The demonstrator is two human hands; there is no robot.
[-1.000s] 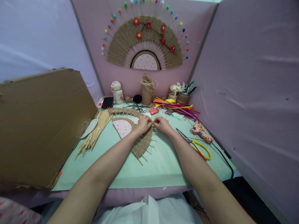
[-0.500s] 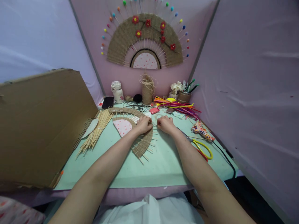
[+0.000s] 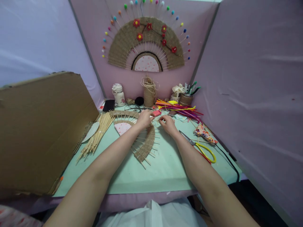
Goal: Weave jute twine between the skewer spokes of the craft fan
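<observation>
A half-woven fan of twine and thin sticks [image 3: 147,145] lies on the table, with a pink-dotted half-round panel [image 3: 122,128] at its inner side. Over its upper right part, my left hand [image 3: 145,119] is closed in a pinch beside a small pink block [image 3: 156,113]; what its fingertips hold is too small to make out. My right hand [image 3: 168,124], just right of the fan's stick ends, pinches what looks like a thin strand of twine. Both forearms reach in from the front, and the left one covers part of the fan.
Scissors [image 3: 199,146] and a patterned glue gun [image 3: 205,133] lie at right. Pipe cleaners [image 3: 183,109], a twine spool [image 3: 149,94] and a white bottle [image 3: 118,95] are at the back. Bundled sticks [image 3: 98,134] and cardboard [image 3: 44,132] are at left. A finished fan [image 3: 123,42] hangs above.
My left hand has moved up and slightly left, from the fan's woven band to beside the pink block. My right hand has barely shifted; its thumb and finger pinch more visibly.
</observation>
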